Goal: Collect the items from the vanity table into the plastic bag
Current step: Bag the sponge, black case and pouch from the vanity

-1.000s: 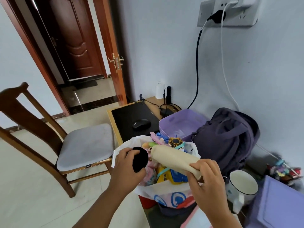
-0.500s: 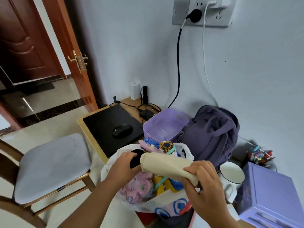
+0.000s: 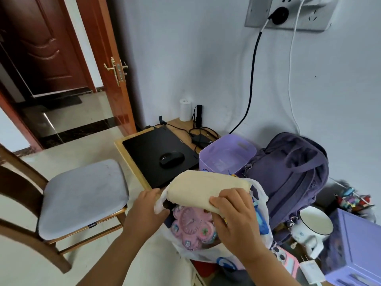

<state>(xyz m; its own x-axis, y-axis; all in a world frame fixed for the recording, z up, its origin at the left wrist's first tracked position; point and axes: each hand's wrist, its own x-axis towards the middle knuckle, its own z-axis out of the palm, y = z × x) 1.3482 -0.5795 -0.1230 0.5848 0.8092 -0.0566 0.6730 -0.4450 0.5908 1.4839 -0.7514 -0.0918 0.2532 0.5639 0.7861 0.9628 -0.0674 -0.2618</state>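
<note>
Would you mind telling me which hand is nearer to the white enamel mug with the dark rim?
The right hand, gripping the cream fabric roll beside the white enamel mug. The left hand holds the plastic bag's far edge.

Cream roll held over open plastic bag, bag part-filled.
Cream fabric roll (image 3: pixel 206 189), soft cylinder, lies roughly level across the mouth of the white plastic bag (image 3: pixel 261 195); right hand (image 3: pixel 237 219) grips its near end, left hand (image 3: pixel 142 213) pinches the bag's left rim. Bag is thin, crumpled, blue print low on its front, sits at the vanity table (image 3: pixel 132 159) edge. Inside: pink flower-shaped clock (image 3: pixel 191 228) face-up, blue item (image 3: pixel 260 219) by the right wall.
</note>
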